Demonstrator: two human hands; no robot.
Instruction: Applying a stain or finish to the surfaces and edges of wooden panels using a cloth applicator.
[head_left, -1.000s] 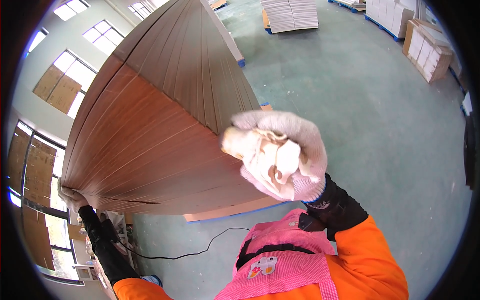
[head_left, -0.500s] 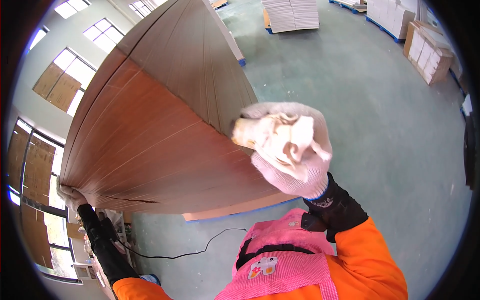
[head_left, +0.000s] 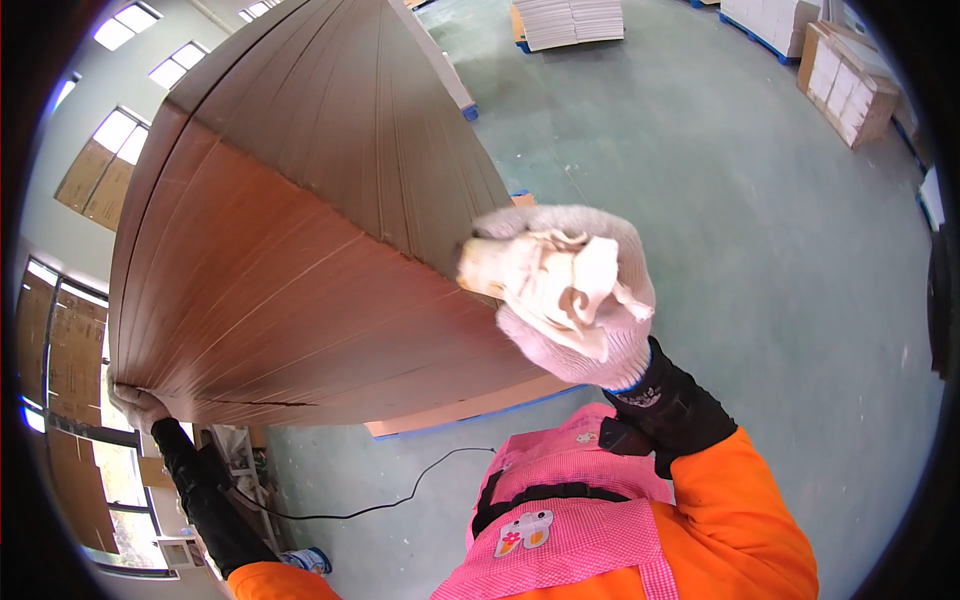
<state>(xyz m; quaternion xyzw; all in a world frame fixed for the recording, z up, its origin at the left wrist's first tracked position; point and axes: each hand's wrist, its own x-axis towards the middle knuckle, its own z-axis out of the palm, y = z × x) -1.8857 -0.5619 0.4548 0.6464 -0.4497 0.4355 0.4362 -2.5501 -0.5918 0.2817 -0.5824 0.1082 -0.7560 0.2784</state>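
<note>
Clutching crumpled cloth [head_left: 540, 272], the right hand [head_left: 630, 338] stays by the brown stack [head_left: 300, 290] on its left — left hand [head_left: 138, 406] still touching, grip unclear — so work remains there.

The right hand [head_left: 622, 342], with its cloth [head_left: 570, 280], has shifted along the edge of the brown stack [head_left: 260, 290], exposing more edge left of its fingers [head_left: 500, 220].

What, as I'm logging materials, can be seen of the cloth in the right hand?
The cloth is off-white, apparently soft fabric, crumpled into folds, tan at its left end with brown patches in the folds. The gloved right hand holds it bunched near the brown stack; whether cloth and stack touch is unclear.
</note>
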